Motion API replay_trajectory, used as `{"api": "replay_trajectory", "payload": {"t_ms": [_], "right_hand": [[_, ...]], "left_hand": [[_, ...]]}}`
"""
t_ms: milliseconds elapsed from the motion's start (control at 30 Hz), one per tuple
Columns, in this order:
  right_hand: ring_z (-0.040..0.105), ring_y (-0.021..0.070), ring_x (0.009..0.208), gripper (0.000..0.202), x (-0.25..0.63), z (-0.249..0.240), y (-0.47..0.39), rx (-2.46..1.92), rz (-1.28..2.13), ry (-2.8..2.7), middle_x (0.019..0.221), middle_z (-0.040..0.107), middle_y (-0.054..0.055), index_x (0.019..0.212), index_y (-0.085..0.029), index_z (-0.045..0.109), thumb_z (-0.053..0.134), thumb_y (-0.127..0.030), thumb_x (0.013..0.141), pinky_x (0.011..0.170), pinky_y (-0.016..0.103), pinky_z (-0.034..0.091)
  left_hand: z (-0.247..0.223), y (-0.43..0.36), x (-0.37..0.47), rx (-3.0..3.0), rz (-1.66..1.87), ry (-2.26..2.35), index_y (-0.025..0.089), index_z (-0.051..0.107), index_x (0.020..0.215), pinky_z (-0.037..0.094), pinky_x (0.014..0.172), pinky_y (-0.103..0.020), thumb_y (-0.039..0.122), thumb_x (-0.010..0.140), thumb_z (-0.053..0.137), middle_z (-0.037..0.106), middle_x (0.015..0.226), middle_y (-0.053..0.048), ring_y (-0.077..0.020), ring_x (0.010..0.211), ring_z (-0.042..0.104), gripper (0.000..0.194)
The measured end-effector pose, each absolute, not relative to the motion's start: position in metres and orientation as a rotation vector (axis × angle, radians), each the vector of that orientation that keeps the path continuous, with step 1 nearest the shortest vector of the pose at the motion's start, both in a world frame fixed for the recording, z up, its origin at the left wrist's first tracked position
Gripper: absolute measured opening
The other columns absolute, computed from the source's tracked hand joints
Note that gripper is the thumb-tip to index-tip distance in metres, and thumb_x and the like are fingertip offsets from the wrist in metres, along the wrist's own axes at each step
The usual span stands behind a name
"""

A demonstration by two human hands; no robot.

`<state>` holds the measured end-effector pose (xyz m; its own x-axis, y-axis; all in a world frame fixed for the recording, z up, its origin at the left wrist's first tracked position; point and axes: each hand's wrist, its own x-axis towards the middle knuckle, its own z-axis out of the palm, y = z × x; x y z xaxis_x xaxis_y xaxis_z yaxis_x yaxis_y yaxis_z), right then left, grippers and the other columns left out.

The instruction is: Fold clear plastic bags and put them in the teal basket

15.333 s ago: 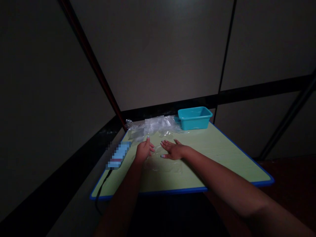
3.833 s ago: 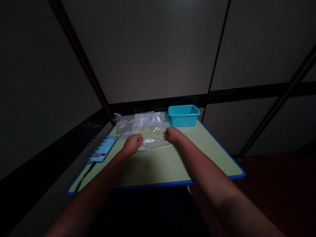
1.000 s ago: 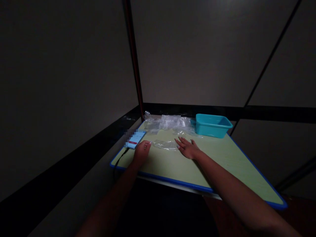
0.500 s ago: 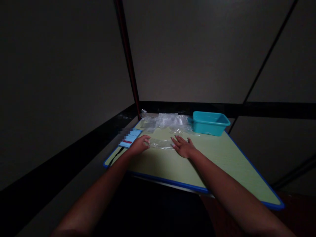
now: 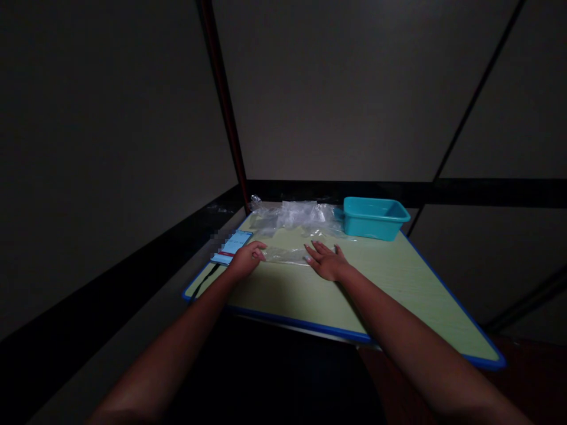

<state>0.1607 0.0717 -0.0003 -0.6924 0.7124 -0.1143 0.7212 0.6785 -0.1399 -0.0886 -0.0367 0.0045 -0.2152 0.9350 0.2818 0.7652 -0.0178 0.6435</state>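
A clear plastic bag (image 5: pixel 286 255) lies stretched in a narrow strip across the middle of the table. My left hand (image 5: pixel 247 258) pinches its left end between bent fingers. Over the right part of the bag, my right hand (image 5: pixel 326 261) rests with its fingers spread, palm down. That hand covers some of the bag's right end. Behind both hands spreads a loose heap of clear plastic bags (image 5: pixel 301 215).
A turquoise plastic basin (image 5: pixel 374 224) stands at the back right of the pale green table (image 5: pixel 398 295), which has a blue edge. To the left lies a lit phone (image 5: pixel 233 247), with a black strap (image 5: pixel 204 281) nearby. Dark walls border the table's far and left sides.
My left hand has closed on the left end of the bag and moved slightly left, and the strip looks flatter and straighter. My right hand stays spread. The whole view has shifted a little.
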Motion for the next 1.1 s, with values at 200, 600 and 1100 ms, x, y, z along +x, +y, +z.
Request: {"api": "replay_trajectory", "payload": {"t_ms": [200, 600, 1100], "right_hand": [[0.002, 0.0198, 0.139, 0.060, 0.159, 0.000, 0.072, 1.216, -0.286, 2.820, 0.152, 0.001, 0.002, 0.146, -0.030, 0.009, 0.009, -0.055, 0.091, 0.105, 0.059, 0.001], [0.003, 0.0243, 0.139, 0.058, 0.160, -0.003, 0.075, 1.181, -0.201, 2.807, 0.153, 0.002, 0.003, 0.146, -0.028, 0.008, 0.015, -0.047, 0.092, 0.104, 0.061, 0.002], [0.001, 0.0288, 0.139, 0.067, 0.165, -0.003, 0.076, 1.084, -0.132, 2.820, 0.153, -0.002, 0.003, 0.146, -0.028, 0.007, 0.033, -0.045, 0.087, 0.103, 0.063, 0.006]], "left_hand": [[0.008, -0.049, -0.080, 2.057, 1.003, 2.311, 0.012, 0.053, 0.117, 0.043, 0.090, -0.036, 0.000, 0.063, 0.040, 0.061, 0.103, -0.009, -0.0216, 0.101, 0.054, 0.056], [0.006, -0.049, 0.052, 2.426, 0.851, 1.735, 0.007, 0.024, 0.141, 0.020, 0.111, -0.043, 0.046, 0.090, 0.034, 0.023, 0.148, -0.018, -0.0246, 0.138, 0.016, 0.065], [-0.010, 0.006, 0.064, 2.062, 0.523, 2.060, 0.010, 0.013, 0.145, 0.016, 0.111, -0.045, 0.058, 0.090, 0.007, 0.015, 0.151, -0.015, -0.0275, 0.139, 0.010, 0.074]]}}
